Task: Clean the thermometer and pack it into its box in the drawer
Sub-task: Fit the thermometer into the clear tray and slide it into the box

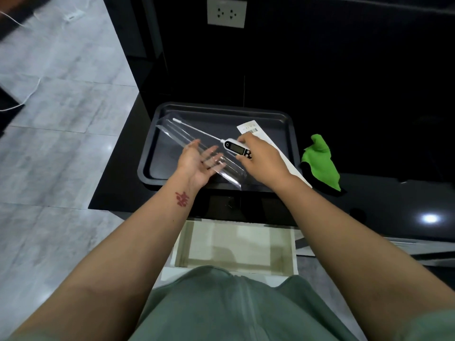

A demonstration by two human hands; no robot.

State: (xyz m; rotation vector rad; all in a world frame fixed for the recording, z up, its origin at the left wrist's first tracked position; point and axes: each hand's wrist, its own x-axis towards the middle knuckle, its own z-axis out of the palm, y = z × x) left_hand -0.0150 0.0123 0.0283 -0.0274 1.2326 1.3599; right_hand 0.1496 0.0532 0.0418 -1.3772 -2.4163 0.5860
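The person stands over a dark baking tray (152, 166) on the black counter, with the white drawer (236, 247) pulled out just below, nearer the body. The right hand (261, 159) grips the digital thermometer (235, 148) by its white head, fingers closed around the far and near edges of the body so the display faces up. From that grip the thin metal probe runs away to the far left, ending in a small white tip cap over the far-left part of the tray.

The left hand (197, 163) lies palm up and open, fingers spread, cradling the near end of the clear plastic box (197, 146). I would call it a loose support and not a pinch. The box is long and narrow, and its long axis also runs from near right to far left, nearly parallel to the probe and just on the near-left side of it. The two look close, but whether the probe touches the plastic I cannot tell.

That parallel lie is what matters, I think: the thermometer needs only a small sideways shift toward the left hand to settle into the tray of the box, probe end leading to the far left.

A white printed card insert (248, 127) lies under the right hand along the tray's right side, and a green cloth (320, 163) sits on the counter just right of the tray, so the wiping seems done. The drawer appears to hold nothing yet.
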